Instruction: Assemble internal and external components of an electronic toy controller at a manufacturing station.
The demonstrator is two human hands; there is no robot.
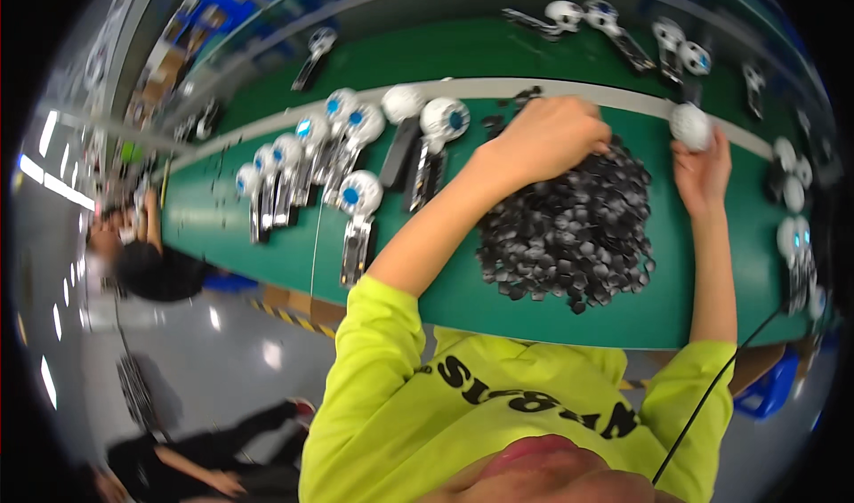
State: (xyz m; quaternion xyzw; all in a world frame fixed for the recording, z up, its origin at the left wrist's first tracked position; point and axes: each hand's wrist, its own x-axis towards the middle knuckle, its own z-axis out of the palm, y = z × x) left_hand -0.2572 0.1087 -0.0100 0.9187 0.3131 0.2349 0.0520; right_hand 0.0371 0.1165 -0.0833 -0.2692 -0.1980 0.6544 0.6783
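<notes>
My left hand (553,140) reaches over the upper edge of a heap of small black pieces (569,232), flat and chip-like, on the green table. Its fingers are curled together, and whatever is between them cannot be made out. To the right of the heap, my right hand (703,172) is closed on a white ball-headed device (692,127), its round head up at the fingertips and a dark part pointing away from me. A few stray black pieces (494,125) lie beside my left wrist.
Several similar devices with white heads and slim handles (358,196) stand in a cluster left of the heap. More white-headed devices (614,27) lie on the far green surface, beyond a pale rail (480,88). Others (794,236) sit at the right edge. Other people are at the left.
</notes>
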